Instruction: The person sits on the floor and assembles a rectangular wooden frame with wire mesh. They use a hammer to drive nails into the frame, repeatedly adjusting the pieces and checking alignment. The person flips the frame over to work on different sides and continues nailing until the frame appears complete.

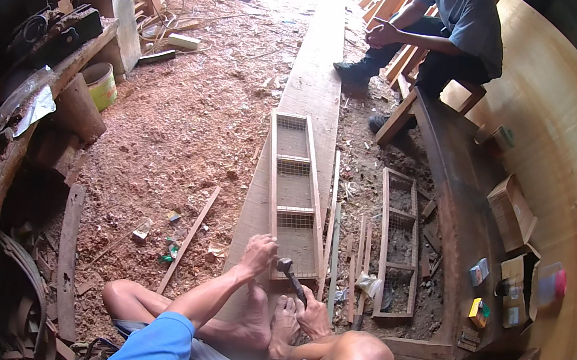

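A long wooden frame with crossbars and wire mesh [295,210] lies on a wide plank [321,56] in front of me. My right hand [314,315] is closed round the handle of a hammer [295,283], its head close to the near end of the frame. Beside that head, over the frame's near left corner, my left hand [259,255] has its fingers drawn together; what they pinch is too small or hidden to make out. My bare feet [286,323] rest on the plank just below the frame.
A second meshed frame [381,249] lies on the right, beside loose wooden strips [333,264]. Further right, a low bench [445,199] bears small boxes. A seated person [459,25] is at the far right. Shavings cover the floor; a bucket [100,85] stands left.
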Demonstrator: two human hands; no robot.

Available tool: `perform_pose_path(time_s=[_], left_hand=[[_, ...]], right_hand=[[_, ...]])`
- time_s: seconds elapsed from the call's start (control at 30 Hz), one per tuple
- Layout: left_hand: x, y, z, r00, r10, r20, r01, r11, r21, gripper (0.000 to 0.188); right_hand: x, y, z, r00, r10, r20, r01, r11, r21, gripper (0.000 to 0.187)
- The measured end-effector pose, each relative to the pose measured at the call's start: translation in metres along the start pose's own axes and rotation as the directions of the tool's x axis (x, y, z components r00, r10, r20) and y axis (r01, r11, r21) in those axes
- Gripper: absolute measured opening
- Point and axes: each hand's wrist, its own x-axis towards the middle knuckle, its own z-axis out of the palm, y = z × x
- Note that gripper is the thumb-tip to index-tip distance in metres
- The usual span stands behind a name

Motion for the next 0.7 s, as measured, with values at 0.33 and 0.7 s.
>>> perform_pose_path(time_s=[0.33, 0.7], left_hand=[[0.004, -0.001, 0.01, 0.995, 0.059, -0.082, -0.059, 0.998, 0.002, 0.029], [0.01, -0.001, 0.02, 0.991, -0.135, -0.008, 0.134, 0.99, -0.033, 0.069]], right_hand=[[0.011, 0.01, 0.006, 0.993, -0.102, -0.052, 0.104, 0.994, 0.032, 0.041], [-0.006, -0.006, -0.001, 0.983, -0.073, -0.167, 0.077, 0.997, 0.019, 0.037]])
